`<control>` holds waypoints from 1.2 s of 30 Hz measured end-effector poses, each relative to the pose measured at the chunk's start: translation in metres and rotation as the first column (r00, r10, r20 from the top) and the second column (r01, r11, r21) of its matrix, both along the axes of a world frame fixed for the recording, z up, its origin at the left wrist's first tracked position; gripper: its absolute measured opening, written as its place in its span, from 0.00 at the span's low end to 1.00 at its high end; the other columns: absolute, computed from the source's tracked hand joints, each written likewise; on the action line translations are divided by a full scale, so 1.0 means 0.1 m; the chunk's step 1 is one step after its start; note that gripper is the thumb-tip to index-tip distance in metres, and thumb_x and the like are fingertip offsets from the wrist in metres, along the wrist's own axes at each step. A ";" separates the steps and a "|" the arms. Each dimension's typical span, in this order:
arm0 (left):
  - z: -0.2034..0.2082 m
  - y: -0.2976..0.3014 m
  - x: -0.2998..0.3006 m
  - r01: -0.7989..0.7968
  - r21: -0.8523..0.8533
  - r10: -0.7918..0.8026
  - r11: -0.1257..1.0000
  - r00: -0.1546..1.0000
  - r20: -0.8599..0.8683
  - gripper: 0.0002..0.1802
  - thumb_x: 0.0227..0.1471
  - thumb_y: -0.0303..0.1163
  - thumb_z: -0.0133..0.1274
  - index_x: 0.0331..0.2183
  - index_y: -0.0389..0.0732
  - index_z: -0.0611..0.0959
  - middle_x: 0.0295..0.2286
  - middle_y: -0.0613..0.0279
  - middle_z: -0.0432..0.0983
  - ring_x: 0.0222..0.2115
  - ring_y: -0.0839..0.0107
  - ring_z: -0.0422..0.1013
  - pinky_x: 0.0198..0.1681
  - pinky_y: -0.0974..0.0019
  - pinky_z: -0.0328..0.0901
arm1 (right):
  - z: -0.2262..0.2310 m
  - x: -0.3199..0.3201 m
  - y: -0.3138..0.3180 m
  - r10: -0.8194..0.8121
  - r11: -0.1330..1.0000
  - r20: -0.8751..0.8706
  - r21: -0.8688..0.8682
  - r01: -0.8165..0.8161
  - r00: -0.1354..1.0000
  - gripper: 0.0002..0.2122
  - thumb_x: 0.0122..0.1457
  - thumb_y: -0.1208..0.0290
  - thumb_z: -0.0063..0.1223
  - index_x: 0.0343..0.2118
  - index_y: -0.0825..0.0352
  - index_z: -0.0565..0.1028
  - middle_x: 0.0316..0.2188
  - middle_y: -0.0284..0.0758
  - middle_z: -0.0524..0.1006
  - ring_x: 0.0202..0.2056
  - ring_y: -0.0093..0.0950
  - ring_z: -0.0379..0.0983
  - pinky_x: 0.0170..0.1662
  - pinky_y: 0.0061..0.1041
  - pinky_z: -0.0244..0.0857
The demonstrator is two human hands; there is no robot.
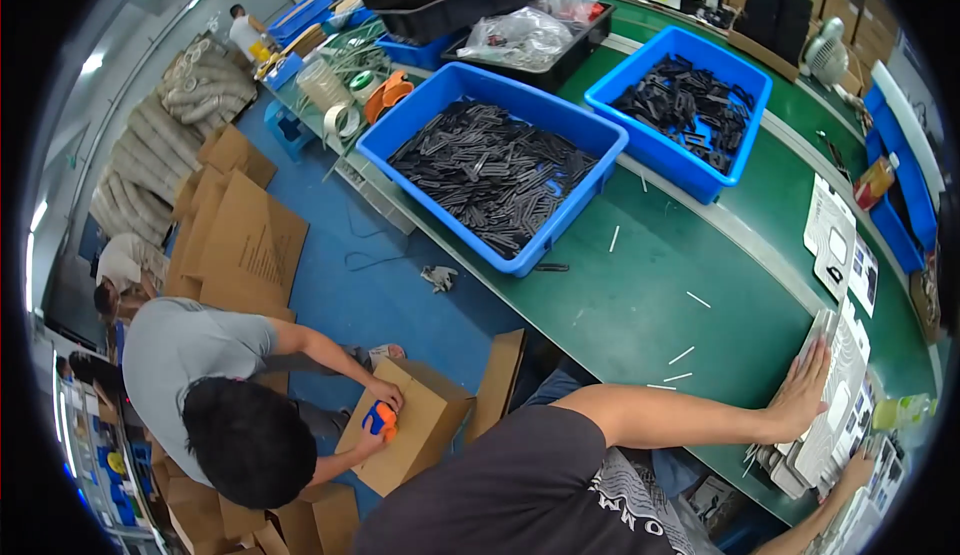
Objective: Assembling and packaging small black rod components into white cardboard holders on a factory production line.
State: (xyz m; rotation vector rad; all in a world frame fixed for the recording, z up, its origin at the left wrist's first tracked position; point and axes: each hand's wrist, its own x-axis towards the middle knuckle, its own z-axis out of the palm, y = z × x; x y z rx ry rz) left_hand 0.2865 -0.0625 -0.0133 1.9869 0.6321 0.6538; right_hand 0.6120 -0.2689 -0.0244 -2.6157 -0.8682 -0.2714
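Two tubs [545, 110] holding parts [490, 175] stand on the workbench [640, 300], left of the stacked sheets [848, 360].

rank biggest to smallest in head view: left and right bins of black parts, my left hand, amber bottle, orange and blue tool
1. Left bin
2. Right bin
3. Your left hand
Amber bottle and orange-and-blue tool look too alike to rank.

Pale sheets [850, 353] under the left hand [800, 390]

The right hand [853, 475] is just beside them. To the hands' left, blue bins [575, 220] of black parts [490, 170] stand on the worktop [590, 325]; farther left, a co-worker [195, 345] bends over a box [425, 400].
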 end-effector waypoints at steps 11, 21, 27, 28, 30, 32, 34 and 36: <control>0.10 -0.04 0.05 0.076 -0.107 -0.077 0.991 0.997 -0.006 0.51 0.56 0.27 0.52 0.68 0.28 0.38 0.69 0.36 0.24 0.71 0.46 0.27 0.70 0.37 0.33 | 0.78 -1.47 0.28 0.377 0.919 -0.304 0.241 -0.312 0.875 0.16 0.63 0.63 0.53 0.37 0.75 0.81 0.30 0.41 0.80 0.31 0.34 0.73 0.37 0.29 0.66; 0.04 0.09 -0.24 -0.057 0.248 0.004 0.967 0.978 0.208 0.46 0.62 0.41 0.48 0.65 0.20 0.47 0.67 0.25 0.33 0.68 0.30 0.32 0.67 0.30 0.33 | 0.53 -0.80 0.15 -0.139 0.899 -0.465 0.310 0.309 0.874 0.15 0.62 0.64 0.57 0.37 0.75 0.81 0.28 0.35 0.79 0.28 0.24 0.69 0.32 0.22 0.63; 0.42 -0.02 -0.67 0.249 0.615 -0.338 0.748 0.941 0.030 0.40 0.58 0.47 0.54 0.58 0.22 0.68 0.65 0.35 0.54 0.68 0.41 0.48 0.67 0.31 0.36 | 0.79 -0.96 0.07 0.023 0.826 -0.543 0.483 0.290 0.839 0.14 0.61 0.65 0.59 0.37 0.74 0.81 0.27 0.32 0.78 0.26 0.19 0.67 0.29 0.18 0.60; 0.47 -0.03 -0.69 0.281 0.643 -0.341 0.712 0.939 -0.032 0.38 0.57 0.47 0.55 0.56 0.24 0.70 0.63 0.37 0.57 0.66 0.43 0.51 0.67 0.31 0.38 | 0.81 -1.06 0.02 0.068 0.812 -0.553 0.515 0.276 0.830 0.14 0.61 0.65 0.59 0.37 0.74 0.81 0.27 0.31 0.78 0.26 0.18 0.67 0.28 0.18 0.60; 0.57 -0.06 -0.71 0.347 0.696 -0.343 0.629 0.927 -0.153 0.34 0.56 0.46 0.56 0.53 0.28 0.74 0.60 0.41 0.64 0.64 0.46 0.58 0.66 0.30 0.42 | 0.91 -1.09 0.00 0.082 0.806 -0.563 0.523 0.278 0.823 0.14 0.61 0.65 0.59 0.38 0.74 0.81 0.27 0.32 0.78 0.25 0.18 0.67 0.28 0.17 0.60; 0.64 -0.04 -0.70 0.380 0.721 -0.338 0.579 0.917 -0.212 0.32 0.55 0.46 0.57 0.52 0.30 0.76 0.59 0.43 0.68 0.62 0.48 0.61 0.65 0.30 0.44 | 1.01 -1.14 0.02 0.115 0.801 -0.566 0.539 0.262 0.816 0.13 0.61 0.65 0.59 0.39 0.73 0.82 0.27 0.32 0.79 0.25 0.18 0.67 0.28 0.16 0.60; 0.68 0.00 -0.70 0.357 0.715 -0.412 0.602 0.905 -0.105 0.26 0.55 0.42 0.58 0.49 0.33 0.79 0.54 0.47 0.73 0.58 0.49 0.66 0.64 0.34 0.50 | 1.08 -1.22 0.05 0.205 0.701 -0.601 0.641 0.313 0.772 0.13 0.62 0.65 0.58 0.38 0.73 0.82 0.26 0.32 0.79 0.24 0.18 0.67 0.27 0.15 0.59; 0.72 0.06 -0.70 0.333 0.704 -0.474 0.628 0.880 0.006 0.21 0.55 0.38 0.58 0.47 0.36 0.81 0.50 0.51 0.77 0.55 0.50 0.70 0.63 0.37 0.55 | 1.16 -1.28 0.07 0.304 0.588 -0.615 0.722 0.365 0.727 0.13 0.63 0.64 0.58 0.38 0.72 0.82 0.25 0.32 0.78 0.24 0.18 0.67 0.26 0.13 0.58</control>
